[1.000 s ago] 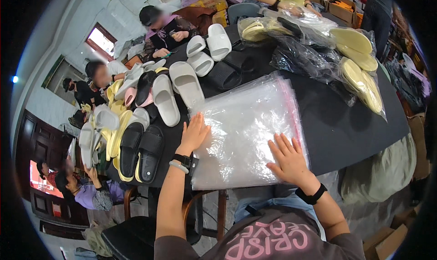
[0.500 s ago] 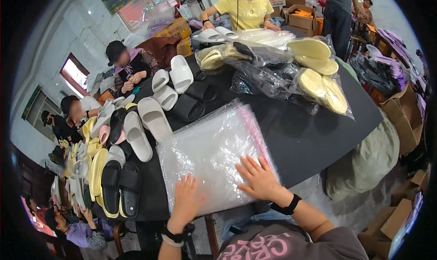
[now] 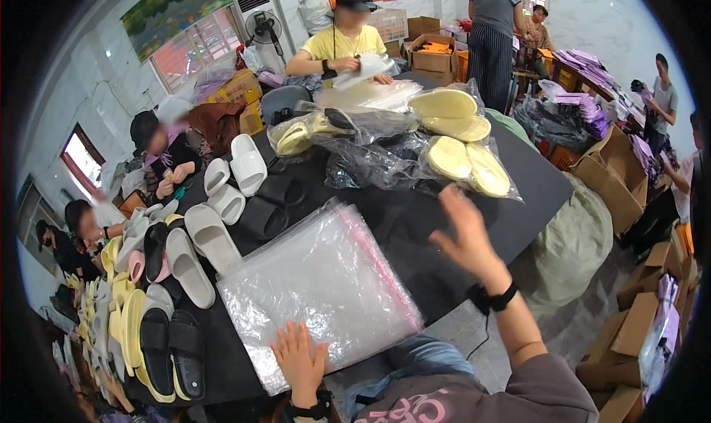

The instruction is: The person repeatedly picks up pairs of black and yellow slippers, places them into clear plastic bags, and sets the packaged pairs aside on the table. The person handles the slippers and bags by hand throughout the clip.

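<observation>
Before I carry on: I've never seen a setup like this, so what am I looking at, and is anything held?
There's no machine, just a person's two bare hands. Every picture comes from the left of two head-worn fisheye cameras, so straight edges bend. The left hand lies flat on a pink-edged stack of clear plastic; the right hand is raised, open. Neither grips anything. On the black table, loose slippers sit leftward, bagged yellow slippers farther away.

Pink lettering (image 3: pixel 421 410) on dark shirt (image 3: pixel 518 397)
</observation>
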`<state>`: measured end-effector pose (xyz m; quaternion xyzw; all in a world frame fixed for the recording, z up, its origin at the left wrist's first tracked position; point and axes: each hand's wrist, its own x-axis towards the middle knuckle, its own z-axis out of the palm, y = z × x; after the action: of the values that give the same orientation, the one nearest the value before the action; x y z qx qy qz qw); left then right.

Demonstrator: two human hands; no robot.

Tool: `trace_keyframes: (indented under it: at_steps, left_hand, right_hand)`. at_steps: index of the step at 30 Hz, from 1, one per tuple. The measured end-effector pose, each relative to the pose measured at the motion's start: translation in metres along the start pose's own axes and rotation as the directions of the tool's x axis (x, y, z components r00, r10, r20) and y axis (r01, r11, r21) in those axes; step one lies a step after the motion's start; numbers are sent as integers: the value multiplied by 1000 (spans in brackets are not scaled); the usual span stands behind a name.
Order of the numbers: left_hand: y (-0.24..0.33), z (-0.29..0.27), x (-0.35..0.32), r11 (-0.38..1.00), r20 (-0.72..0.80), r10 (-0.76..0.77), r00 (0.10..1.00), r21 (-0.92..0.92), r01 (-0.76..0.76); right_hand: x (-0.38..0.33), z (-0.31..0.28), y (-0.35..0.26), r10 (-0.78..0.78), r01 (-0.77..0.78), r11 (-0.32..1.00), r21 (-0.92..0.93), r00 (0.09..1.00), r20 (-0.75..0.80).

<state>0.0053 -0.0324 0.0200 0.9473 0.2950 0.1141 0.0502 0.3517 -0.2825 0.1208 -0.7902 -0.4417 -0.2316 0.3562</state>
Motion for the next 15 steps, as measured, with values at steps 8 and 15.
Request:
trace_keyframes:
  at_steps: [8,15]
  left_hand:
    - [-1,2,0,999,30,-17,999,-33,18]
    - [-3,1,3,999,43,-17,999,-49,19]
  right_hand:
    - [-48,-46,144,382,-395,822,-409,917,-117]
    - [-38,-33,201,156,-204,966,-157,950,-272]
